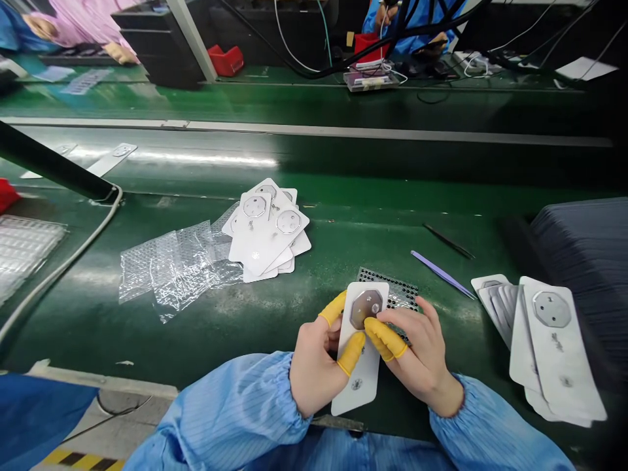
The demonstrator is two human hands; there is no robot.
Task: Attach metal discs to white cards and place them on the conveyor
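Note:
My left hand [324, 360], yellow finger cots on its thumb and a finger, grips a white rounded panel [357, 366] by its edge. Set in the panel's upper part is a shiny octagonal plate with small holes. My right hand [415, 350], also with yellow cots, has thumb and finger pinched together at the plate's lower right edge; anything between the fingertips is too small to tell. Partly hidden behind the panel lies a clear sheet of small black dots [402, 294]. Beyond my right hand are purple tweezers [441, 273] and black tweezers [449, 241].
Loosely piled white panels [269, 229] lie beside clear bubble wrap [181, 265]. More panels [554, 353] are stacked at right, near a dark ridged stack [583, 261]. A black pole [53, 160] and pale cable [63, 265] cross the left. Co-workers sit across the green bench.

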